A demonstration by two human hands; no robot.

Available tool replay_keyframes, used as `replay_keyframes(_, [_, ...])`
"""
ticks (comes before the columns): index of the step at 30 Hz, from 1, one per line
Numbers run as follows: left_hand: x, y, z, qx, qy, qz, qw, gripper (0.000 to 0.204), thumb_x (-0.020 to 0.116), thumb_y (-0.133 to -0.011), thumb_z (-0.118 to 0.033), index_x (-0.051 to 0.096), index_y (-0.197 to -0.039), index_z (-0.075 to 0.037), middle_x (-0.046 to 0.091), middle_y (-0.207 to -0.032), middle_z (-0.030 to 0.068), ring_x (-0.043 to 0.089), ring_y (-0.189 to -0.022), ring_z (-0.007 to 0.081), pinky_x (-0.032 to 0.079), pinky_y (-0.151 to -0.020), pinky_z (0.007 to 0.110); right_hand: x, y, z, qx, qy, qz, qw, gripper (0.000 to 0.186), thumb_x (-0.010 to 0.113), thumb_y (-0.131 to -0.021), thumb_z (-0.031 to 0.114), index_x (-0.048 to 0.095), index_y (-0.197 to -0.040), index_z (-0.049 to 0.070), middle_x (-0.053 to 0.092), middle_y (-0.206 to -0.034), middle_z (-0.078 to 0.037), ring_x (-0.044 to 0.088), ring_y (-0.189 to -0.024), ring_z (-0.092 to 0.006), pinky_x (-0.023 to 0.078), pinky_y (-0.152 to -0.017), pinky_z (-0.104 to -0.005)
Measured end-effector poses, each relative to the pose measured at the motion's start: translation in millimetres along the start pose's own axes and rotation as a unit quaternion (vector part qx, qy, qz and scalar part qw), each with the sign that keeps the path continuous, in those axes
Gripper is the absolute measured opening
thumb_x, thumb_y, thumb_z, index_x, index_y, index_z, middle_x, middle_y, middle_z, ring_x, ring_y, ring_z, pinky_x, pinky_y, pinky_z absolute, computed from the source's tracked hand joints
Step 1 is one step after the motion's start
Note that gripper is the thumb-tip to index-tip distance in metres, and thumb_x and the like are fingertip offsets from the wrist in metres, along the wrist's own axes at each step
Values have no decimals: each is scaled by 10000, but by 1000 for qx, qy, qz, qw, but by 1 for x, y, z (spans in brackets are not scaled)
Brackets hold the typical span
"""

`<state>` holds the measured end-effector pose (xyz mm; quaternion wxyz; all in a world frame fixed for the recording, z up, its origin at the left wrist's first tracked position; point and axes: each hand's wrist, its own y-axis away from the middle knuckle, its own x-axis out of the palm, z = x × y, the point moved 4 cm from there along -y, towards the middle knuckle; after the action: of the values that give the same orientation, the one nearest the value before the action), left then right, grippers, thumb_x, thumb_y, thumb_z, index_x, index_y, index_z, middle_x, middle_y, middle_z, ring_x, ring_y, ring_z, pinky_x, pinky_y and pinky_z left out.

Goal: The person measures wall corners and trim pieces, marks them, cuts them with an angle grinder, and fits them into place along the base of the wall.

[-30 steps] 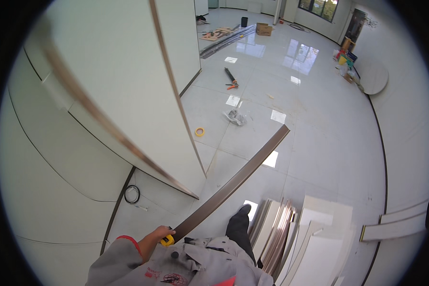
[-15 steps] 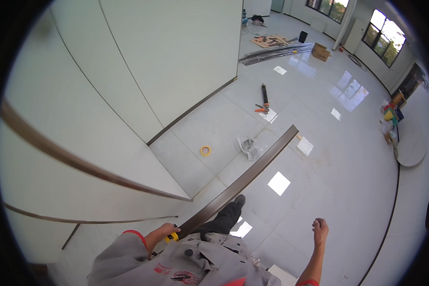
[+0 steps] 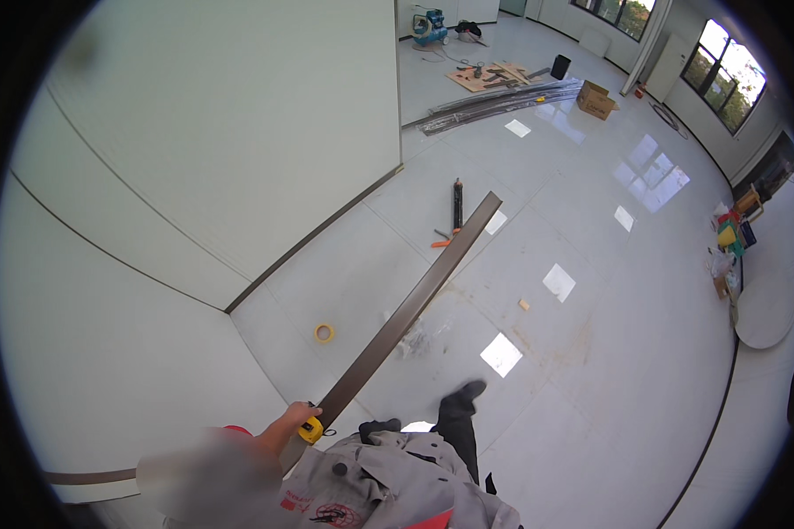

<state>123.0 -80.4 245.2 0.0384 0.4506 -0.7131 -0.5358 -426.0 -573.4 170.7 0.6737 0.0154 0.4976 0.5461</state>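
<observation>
At the lower left, your left hand is closed on a yellow tape measure and a long brown strip together, apparently so one hand can carry both. Just ahead, a yellow tape roll lies flat, a smooth ring on the glossy pale floor. The straight, satin-surfaced strip slants up to the right; you grip it near its lower end, so most of its length juts forward. Its far part overlaps, in view, crumpled clear plastic and the orange handle of a slim black caulking gun. Your right hand is out of view, so you cannot tell its grip.
</observation>
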Motion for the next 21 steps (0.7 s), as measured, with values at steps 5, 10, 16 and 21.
replay_keyframes(5, [31, -38, -52, 86, -160, -13, 983, 519, 734, -839, -467, 709, -950, 40, 707, -871, 169, 675, -777, 297, 517, -733, 412, -111, -118, 29, 95, -61, 94, 989, 240, 580, -901, 183, 692, -972, -17, 713, -802, -117, 682, -661, -195, 561, -566, -323])
replay_keyframes(10, [112, -59, -237, -5, -163, 43, 986, 499, 651, -920, -477, 724, -1050, 0, 717, -960, 210, 684, -920, 355, 503, -794, 421, -369, -324, 18, 63, -182, -37, 981, 227, 574, -898, 170, 679, -968, -18, 699, -773, -113, 666, -632, -187, 552, -537, -316])
replay_keyframes(16, [121, -80, -374, -42, -141, 24, 989, 548, 654, -911, -490, 710, -996, 48, 716, -976, 242, 681, -919, 360, 492, -807, 444, -649, -610, 202, -30, -137, -182, 973, 252, 587, -922, 211, 681, -946, -21, 690, -750, -107, 648, -635, -173, 533, -591, -321])
replay_keyframes(21, [140, -182, -468, -18, -80, 5, 997, 564, 716, -849, -528, 720, -932, 29, 718, -879, 191, 692, -823, 319, 508, -761, 399, -759, -777, 323, -122, -113, -175, 970, 243, 603, -935, 217, 698, -999, 2, 723, -849, -154, 702, -764, -272, 554, -709, -378])
